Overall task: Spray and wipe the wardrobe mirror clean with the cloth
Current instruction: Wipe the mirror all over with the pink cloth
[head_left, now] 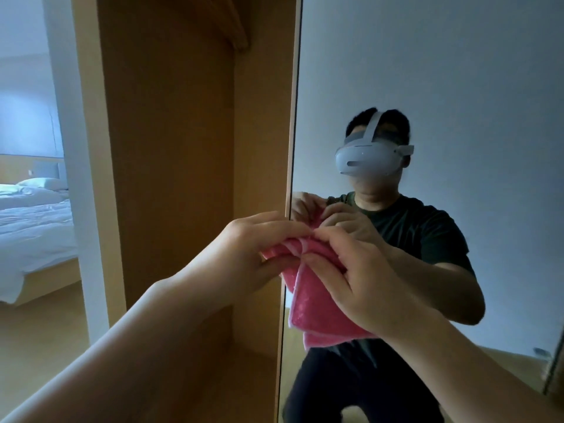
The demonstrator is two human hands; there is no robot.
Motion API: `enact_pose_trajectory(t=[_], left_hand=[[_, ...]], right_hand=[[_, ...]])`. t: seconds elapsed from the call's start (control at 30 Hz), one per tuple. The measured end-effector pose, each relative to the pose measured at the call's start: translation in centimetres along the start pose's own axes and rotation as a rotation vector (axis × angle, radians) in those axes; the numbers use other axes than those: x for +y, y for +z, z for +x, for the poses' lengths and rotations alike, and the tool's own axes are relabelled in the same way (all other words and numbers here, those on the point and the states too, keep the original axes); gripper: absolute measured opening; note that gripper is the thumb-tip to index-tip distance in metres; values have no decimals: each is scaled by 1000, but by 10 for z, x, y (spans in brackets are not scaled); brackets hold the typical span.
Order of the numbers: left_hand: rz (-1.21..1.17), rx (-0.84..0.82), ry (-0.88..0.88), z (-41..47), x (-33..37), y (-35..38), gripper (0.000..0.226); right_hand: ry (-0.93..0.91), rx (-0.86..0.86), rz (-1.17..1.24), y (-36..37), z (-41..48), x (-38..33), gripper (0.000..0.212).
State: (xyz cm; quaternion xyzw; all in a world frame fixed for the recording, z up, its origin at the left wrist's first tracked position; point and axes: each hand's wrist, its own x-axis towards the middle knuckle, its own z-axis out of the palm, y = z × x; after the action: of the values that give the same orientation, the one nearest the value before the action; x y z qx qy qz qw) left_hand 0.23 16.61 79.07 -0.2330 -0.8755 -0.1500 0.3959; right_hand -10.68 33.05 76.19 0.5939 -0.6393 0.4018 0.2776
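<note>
While the fingertips of the left hand (244,248) and the right hand (354,276) pinch the top fold of the pink cloth (308,303) from either side, thumbs curled beneath, the rest of it hangs down below them. The cloth is held in the air just in front of the wardrobe mirror (442,71), near its left edge and apparently not on the glass. It looks like the cloth is being folded into a pad. Squaring the edges and keeping one flat face outward should make it wipe evenly. No spray bottle shows.
</note>
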Motion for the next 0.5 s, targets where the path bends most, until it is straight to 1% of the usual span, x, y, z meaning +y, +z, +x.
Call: enact_pose_trajectory(t=[0.07,0.1,0.13,0.2,0.23,0.27,0.3,0.33,0.37,0.4,0.43,0.5], left_hand=[[-14,-25,-4,38,5,-35,25],[-17,-32,-16,57,8,-53,22],[-12,-39,-35,77,12,-71,20],[7,-48,-78,114,20,-104,15],[20,-43,-102,132,25,-120,16],[34,-34,-130,150,32,-135,20],[32,-16,-166,166,38,-148,22],[15,4,-216,179,42,-160,19],[-9,15,-265,191,46,-171,13],[-22,16,-317,201,51,-181,14],[-34,1,-356,209,56,-188,19],[-48,-38,-397,221,67,-198,20]], right_hand=[[46,-117,88,-32,40,-8,25],[79,-202,151,-49,59,-13,26],[110,-291,215,-67,77,-17,32],[133,-411,267,-102,110,-26,56],[142,-452,265,-119,125,-30,67],[158,-484,262,-135,140,-35,75],[168,-496,259,-150,155,-40,76],[163,-474,252,-164,169,-44,69],[147,-424,234,-176,181,-47,54],[138,-355,207,-187,190,-49,37],[140,-283,169,-197,198,-50,26],[155,-172,128,-214,211,-54,13]])
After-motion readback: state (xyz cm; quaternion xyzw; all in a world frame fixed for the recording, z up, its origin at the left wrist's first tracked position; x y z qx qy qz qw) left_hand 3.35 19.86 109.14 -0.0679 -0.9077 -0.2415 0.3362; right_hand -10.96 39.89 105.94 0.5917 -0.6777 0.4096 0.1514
